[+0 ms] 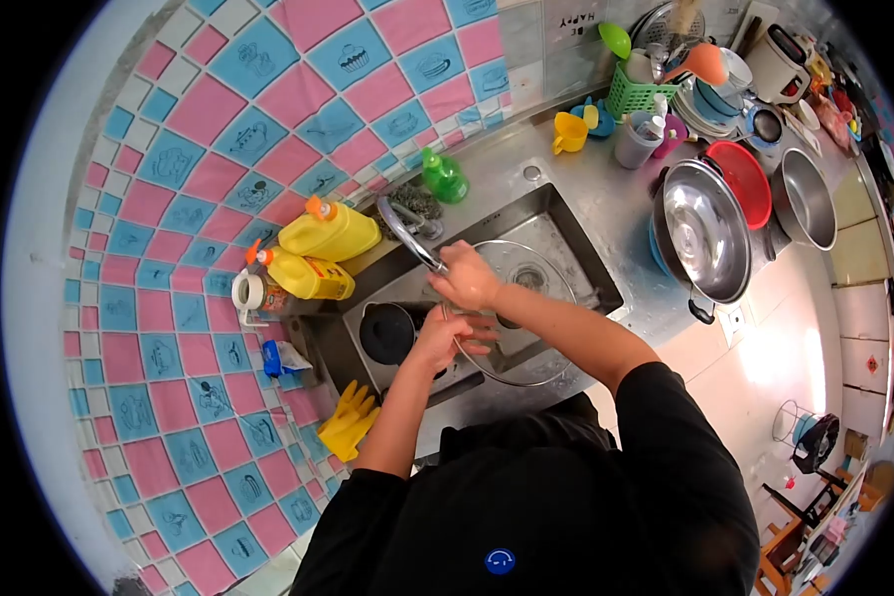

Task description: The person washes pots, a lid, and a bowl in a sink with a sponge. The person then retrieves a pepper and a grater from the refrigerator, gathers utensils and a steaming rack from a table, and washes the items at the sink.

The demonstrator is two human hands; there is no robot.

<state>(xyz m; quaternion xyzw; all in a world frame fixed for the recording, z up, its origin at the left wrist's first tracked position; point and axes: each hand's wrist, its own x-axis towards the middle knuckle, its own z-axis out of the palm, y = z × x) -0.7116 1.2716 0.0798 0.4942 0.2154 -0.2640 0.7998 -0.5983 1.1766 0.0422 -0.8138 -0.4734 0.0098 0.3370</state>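
Note:
A clear glass lid (pixel 534 343) with a thin metal rim is tilted over the sink (pixel 606 263). My left hand (pixel 449 336) grips its left edge, with the fingers reaching across the glass. Close above, my right hand (pixel 469 278) is at the lid's upper left edge, right beside the tip of the faucet (pixel 407 233). Its fingers are curled, and what they hold, if anything, is hidden. A black round pot-like thing (pixel 387 333) stands in the sink left of my left hand.
Yellow jugs (pixel 330 230) and a green bottle (pixel 445 177) line the tiled wall. Yellow rubber gloves (pixel 348 419) hang at the near left. On the right counter are a steel wok (pixel 705 230), a red basin (pixel 743 184), a steel pot (pixel 805 199) and stacked dishes (pixel 700 111).

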